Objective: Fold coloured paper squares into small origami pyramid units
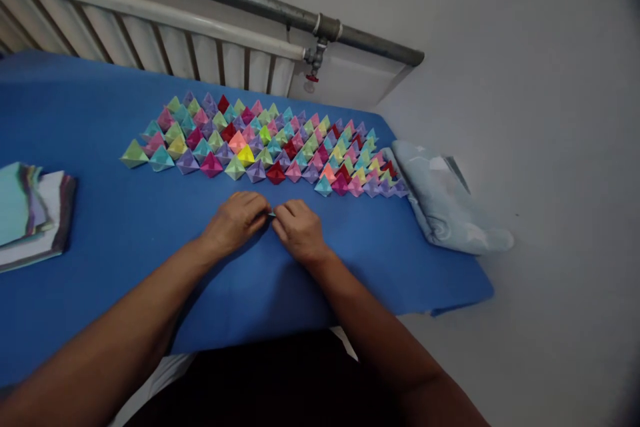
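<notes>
Between my two hands is a small piece of folded paper [271, 215], light teal where it shows; most of it is hidden by my fingers. My left hand [239, 219] pinches it from the left, fingers curled. From the right, my right hand [300, 227] pinches the same piece, its fingertips close to those of the left. Just beyond both hands stand rows of folded paper boats [275, 173] in red, pink, yellow, green, teal and purple, set close together on the blue sheet [225, 307].
At the left lies a stack of coloured paper sheets [13, 203] on a thicker pile [50, 213]. A folded grey-blue blanket [450, 207] sits at the right end. Behind the sheet are a white radiator [200, 57] and a metal pipe [260, 7] with a red valve [313, 78].
</notes>
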Demonstrator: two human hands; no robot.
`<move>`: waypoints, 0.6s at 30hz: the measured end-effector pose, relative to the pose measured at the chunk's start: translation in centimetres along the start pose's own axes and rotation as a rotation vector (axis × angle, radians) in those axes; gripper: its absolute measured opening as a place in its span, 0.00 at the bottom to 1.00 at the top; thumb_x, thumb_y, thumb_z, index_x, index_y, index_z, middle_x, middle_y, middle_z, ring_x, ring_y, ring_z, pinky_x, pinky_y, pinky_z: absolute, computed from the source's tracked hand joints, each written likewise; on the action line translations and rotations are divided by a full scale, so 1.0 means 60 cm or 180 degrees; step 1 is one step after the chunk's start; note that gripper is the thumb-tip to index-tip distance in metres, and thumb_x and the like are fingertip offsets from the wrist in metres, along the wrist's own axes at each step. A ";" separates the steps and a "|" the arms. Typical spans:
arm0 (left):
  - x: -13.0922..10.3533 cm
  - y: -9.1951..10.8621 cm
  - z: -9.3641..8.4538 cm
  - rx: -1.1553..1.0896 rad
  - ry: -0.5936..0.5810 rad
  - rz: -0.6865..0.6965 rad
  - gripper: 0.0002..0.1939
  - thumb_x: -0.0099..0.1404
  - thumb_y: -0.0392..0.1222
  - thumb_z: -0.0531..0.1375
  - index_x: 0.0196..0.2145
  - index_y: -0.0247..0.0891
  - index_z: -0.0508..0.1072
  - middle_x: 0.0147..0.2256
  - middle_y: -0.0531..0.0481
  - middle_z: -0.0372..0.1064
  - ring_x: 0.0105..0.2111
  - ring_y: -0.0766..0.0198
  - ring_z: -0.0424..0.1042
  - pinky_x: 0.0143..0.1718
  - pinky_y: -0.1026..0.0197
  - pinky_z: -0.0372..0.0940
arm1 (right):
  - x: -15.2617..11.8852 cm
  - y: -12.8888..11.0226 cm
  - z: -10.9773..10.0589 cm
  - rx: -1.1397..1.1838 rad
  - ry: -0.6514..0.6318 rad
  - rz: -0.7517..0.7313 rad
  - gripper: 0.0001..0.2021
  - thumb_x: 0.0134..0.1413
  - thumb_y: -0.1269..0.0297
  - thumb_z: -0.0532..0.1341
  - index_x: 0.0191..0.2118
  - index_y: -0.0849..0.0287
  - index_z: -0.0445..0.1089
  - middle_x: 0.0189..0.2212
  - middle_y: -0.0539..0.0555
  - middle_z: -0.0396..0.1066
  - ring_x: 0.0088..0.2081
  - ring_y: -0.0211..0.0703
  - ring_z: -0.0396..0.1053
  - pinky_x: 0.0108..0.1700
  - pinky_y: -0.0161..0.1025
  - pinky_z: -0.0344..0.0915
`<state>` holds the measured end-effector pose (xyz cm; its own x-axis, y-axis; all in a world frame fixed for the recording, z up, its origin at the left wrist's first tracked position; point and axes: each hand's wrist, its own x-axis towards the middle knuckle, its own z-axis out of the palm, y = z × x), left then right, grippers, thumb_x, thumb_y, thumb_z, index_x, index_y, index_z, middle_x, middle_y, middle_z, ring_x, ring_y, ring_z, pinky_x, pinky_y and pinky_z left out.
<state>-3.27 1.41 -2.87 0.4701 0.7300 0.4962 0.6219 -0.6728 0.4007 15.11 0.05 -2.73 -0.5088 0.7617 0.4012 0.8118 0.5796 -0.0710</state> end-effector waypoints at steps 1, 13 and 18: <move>-0.002 0.001 0.002 0.0213 0.0016 0.0106 0.06 0.65 0.33 0.55 0.34 0.38 0.72 0.33 0.48 0.73 0.36 0.59 0.71 0.40 0.57 0.64 | -0.001 0.000 -0.002 -0.0085 -0.0047 -0.0043 0.09 0.65 0.68 0.56 0.36 0.58 0.73 0.33 0.56 0.71 0.37 0.45 0.64 0.40 0.40 0.57; -0.046 0.036 -0.008 0.1043 -0.0409 0.0398 0.13 0.72 0.35 0.51 0.36 0.37 0.74 0.36 0.45 0.75 0.34 0.57 0.69 0.38 0.53 0.59 | -0.036 -0.004 -0.026 0.0363 -0.0639 -0.0223 0.13 0.64 0.67 0.57 0.52 0.62 0.71 0.45 0.60 0.73 0.44 0.50 0.64 0.45 0.46 0.56; -0.049 0.043 -0.016 0.0645 -0.0536 0.0022 0.13 0.72 0.39 0.52 0.39 0.40 0.76 0.40 0.44 0.77 0.37 0.56 0.72 0.40 0.52 0.59 | -0.038 0.000 -0.023 0.0696 -0.0591 -0.0130 0.13 0.64 0.67 0.58 0.52 0.60 0.71 0.46 0.59 0.74 0.44 0.49 0.64 0.47 0.45 0.57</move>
<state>-3.66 -2.62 -2.55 0.5618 0.7466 0.3564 0.7230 -0.6525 0.2270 16.71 -2.10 -2.37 -0.5999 0.7648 0.2350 0.7188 0.6442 -0.2615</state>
